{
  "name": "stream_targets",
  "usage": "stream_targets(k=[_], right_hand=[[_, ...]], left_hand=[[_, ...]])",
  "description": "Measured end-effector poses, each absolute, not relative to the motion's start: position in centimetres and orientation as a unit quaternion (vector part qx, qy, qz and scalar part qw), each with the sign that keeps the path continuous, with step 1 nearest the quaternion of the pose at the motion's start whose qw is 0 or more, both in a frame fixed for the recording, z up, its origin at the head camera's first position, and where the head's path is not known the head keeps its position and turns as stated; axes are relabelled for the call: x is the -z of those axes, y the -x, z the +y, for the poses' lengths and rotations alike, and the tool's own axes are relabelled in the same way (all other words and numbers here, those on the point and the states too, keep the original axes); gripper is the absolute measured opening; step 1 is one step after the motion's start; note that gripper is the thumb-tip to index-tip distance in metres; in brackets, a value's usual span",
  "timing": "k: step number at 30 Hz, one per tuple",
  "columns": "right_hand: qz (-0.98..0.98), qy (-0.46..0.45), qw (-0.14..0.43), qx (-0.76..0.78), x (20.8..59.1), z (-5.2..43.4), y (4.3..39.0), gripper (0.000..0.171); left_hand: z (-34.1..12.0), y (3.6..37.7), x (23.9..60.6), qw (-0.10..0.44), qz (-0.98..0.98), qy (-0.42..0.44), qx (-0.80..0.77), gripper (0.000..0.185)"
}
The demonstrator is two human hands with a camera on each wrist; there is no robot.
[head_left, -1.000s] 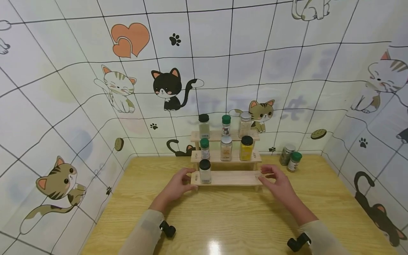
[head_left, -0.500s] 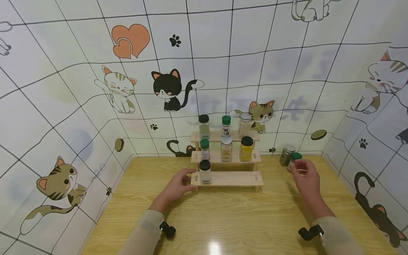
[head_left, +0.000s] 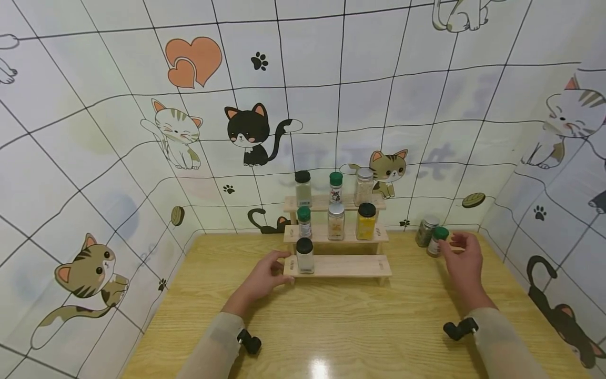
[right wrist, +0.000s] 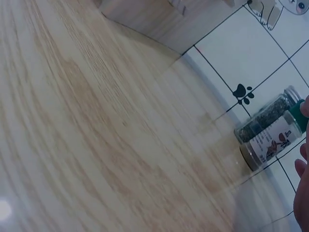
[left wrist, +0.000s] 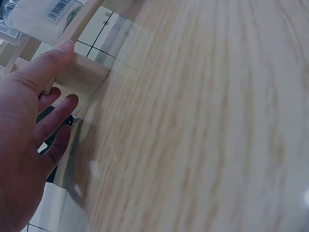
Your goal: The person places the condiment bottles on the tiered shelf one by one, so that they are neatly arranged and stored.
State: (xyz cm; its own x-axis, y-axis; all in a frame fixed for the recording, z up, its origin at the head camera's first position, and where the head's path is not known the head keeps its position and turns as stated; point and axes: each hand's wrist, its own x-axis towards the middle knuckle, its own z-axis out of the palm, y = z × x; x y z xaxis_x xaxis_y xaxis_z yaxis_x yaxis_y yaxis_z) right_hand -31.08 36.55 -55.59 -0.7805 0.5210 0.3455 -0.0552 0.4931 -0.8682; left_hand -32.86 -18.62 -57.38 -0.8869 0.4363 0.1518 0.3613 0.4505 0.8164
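Observation:
A three-tier wooden spice rack [head_left: 341, 266] stands on the table. My left hand [head_left: 261, 275] holds the left end of its lowest shelf, thumb at the front edge and fingers behind, as the left wrist view shows with the thumb [left wrist: 48, 65]. Close beside that hand, a black-capped jar [head_left: 305, 256] sits on the same shelf. Over to the right, my right hand [head_left: 465, 266] is at a green-capped spice jar [head_left: 436, 245], its thumb by the cap and its fingers loosely bent. That jar stands upright on the table, against a silver-capped jar of dark flakes [head_left: 426, 230].
On the middle shelf are a green-capped jar [head_left: 304, 222], a silver-capped jar [head_left: 336, 222] and a yellow jar [head_left: 366, 221]. Three more jars, including a green-capped one [head_left: 335, 188], line the top shelf. A cat-patterned wall covering [head_left: 322, 105] encloses the table's back and sides.
My right hand has left the rack's right end and moved right to the green-capped jar, then shifted slightly further right around it. My left hand has stayed on the rack.

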Motion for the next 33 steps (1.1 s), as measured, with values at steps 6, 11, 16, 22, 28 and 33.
stream_targets(k=[6,11,16,22,28,33], right_hand=[[-0.82,0.136,0.269,-0.487,56.3,37.0,31.8,0.058],[-0.829,0.125,0.246,-0.487,56.7,37.3,32.2,0.064],[-0.842,0.092,0.226,-0.481,57.2,37.8,32.7,0.068],[-0.849,0.081,0.214,-0.476,57.4,38.0,33.0,0.067],[-0.848,0.074,0.232,-0.47,57.5,37.5,32.8,0.059],[-0.847,0.051,0.244,-0.469,57.5,36.6,32.0,0.058]], left_hand=[[-18.6,32.8,57.3,0.041,0.851,-0.232,-0.468,0.078],[-18.4,32.7,57.0,0.044,0.848,-0.23,-0.476,0.075],[-18.5,32.7,57.0,0.047,0.854,-0.226,-0.466,0.076],[-18.6,32.8,57.1,0.049,0.855,-0.225,-0.464,0.076],[-18.6,32.9,57.2,0.048,0.857,-0.223,-0.461,0.076],[-18.6,33.0,57.3,0.042,0.86,-0.227,-0.455,0.077]])
